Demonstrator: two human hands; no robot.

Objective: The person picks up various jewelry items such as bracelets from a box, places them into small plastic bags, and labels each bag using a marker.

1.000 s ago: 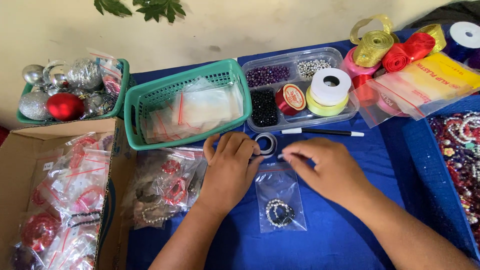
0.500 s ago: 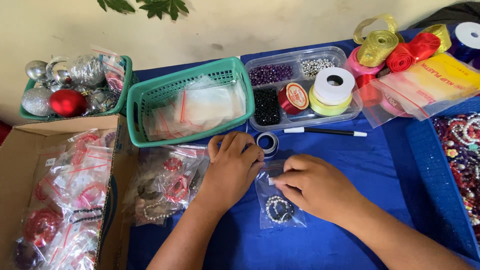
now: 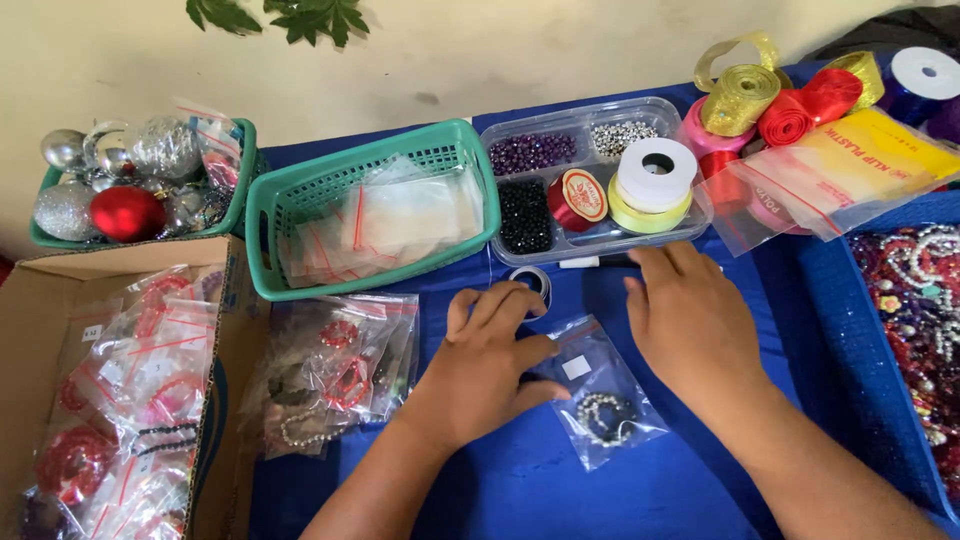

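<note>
Two hands work over a blue-covered surface (image 3: 500,490). The left hand (image 3: 492,362) lies palm down, its fingers pressing flat on the left edge of one small clear zip bag (image 3: 598,400) that holds a single pale bead bracelet (image 3: 603,413); its grip is not clamped around anything, only laid on the plastic. The right hand (image 3: 690,320) rests open just right of the bag, fingers spread and stretched toward a white pen (image 3: 590,262) lying along the front of the tray, its fingertips covering part of that pen; whether they touch it I cannot tell. The bag lies flat between the two hands, in the middle of the surface. Just above the left fingers sits one small roll of tape (image 3: 531,281). Behind stands one clear four-compartment tray (image 3: 520,140) with purple, silver and black beads, one red-capped spool (image 3: 578,198) and a white ribbon roll stacked on a yellow one (image 3: 655,180). One green basket (image 3: 265,220) of empty zip bags stands at the left, with a second green basket (image 3: 240,190) of silver and red baubles beyond it. A heap of bagged bracelets (image 3: 330,370) lies beside a cardboard box (image 3: 40,300) holding more. Gold, red and pink ribbon rolls (image 3: 770,100) crowd the far right.
</note>
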